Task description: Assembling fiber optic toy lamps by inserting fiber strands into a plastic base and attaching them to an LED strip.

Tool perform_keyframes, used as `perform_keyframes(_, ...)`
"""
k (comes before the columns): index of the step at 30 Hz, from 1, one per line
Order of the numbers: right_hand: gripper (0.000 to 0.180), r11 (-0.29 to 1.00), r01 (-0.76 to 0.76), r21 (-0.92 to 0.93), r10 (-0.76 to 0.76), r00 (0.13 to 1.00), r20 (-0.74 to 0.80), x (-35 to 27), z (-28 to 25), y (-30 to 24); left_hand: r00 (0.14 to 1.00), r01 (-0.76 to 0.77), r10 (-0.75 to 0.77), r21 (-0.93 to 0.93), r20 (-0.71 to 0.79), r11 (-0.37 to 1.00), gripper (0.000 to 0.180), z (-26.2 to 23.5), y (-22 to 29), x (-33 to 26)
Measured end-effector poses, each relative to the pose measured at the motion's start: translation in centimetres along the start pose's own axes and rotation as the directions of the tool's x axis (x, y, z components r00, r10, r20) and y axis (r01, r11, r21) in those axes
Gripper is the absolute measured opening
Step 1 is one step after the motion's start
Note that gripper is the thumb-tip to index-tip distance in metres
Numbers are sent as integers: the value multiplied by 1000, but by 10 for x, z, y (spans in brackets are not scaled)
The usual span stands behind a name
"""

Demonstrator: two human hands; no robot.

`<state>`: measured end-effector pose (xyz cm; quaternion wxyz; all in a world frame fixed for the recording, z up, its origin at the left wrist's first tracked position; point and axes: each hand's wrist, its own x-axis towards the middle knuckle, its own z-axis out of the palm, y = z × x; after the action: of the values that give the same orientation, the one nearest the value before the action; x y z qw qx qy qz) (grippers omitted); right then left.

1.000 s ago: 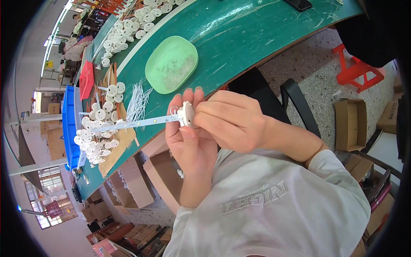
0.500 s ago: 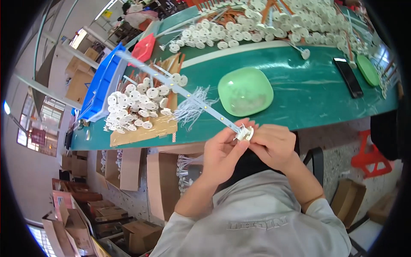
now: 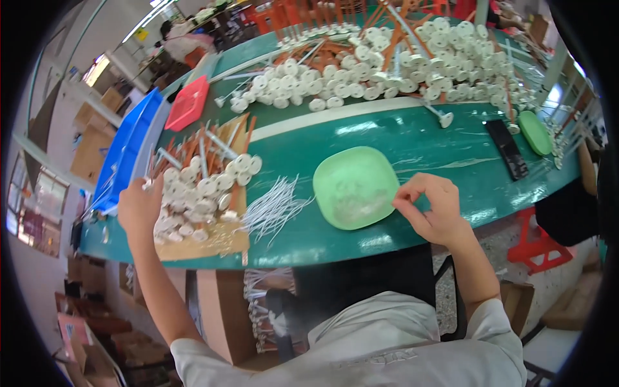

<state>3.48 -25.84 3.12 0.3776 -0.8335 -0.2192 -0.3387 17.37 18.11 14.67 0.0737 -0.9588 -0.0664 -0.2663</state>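
Observation:
My left hand [image 3: 140, 206] is at the left edge of a pile of white round discs on orange and clear stems [image 3: 200, 206], beside the blue tray [image 3: 132, 148]. Its fingers are closed, with a small white piece [image 3: 148, 185] at their tips; the rest of what they hold is hidden. At the right rim of the green bowl [image 3: 358, 158], my right hand [image 3: 435, 206] has thumb and fingertips pressed together. Whatever is in that pinch is too small to make out. Small clear bits lie in the bowl. Between bowl and pile is a bunch of thin white ties or wires [image 3: 274, 209].
A large heap of white discs on stems [image 3: 303, 80] covers the table's far side. A red tray [image 3: 188, 103] stands behind the blue one. To the right lie a black phone [image 3: 506, 148] and a small green dish [image 3: 535, 132]. A red stool [image 3: 538, 248] stands beyond the table edge.
My hands, together half a second ago on a white disc with a dotted pale strip, are now apart. The left went to the pile, the right to the bowl. The view has shifted.

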Motion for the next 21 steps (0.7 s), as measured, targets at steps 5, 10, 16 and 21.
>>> perform_keyframes(5,23,989,70,-130,-50,988,147,39,-16,23,963,163,-178,-88,-201,983,59,13,12,-27)
perform_keyframes(10,16,901,-43,-432,91,992,90,125,-21,66,876,-226,-181,-713,-446,664,31,32,55,-143)
perform_keyframes(16,25,558,14,-830,293,932,213,214,10,173,935,354,44,-928,351,-114,8,34,98,-211)
perform_keyframes(21,21,482,-27,-876,482,842,240,223,25,179,937,350,95,-920,338,-179,7,22,86,-226)
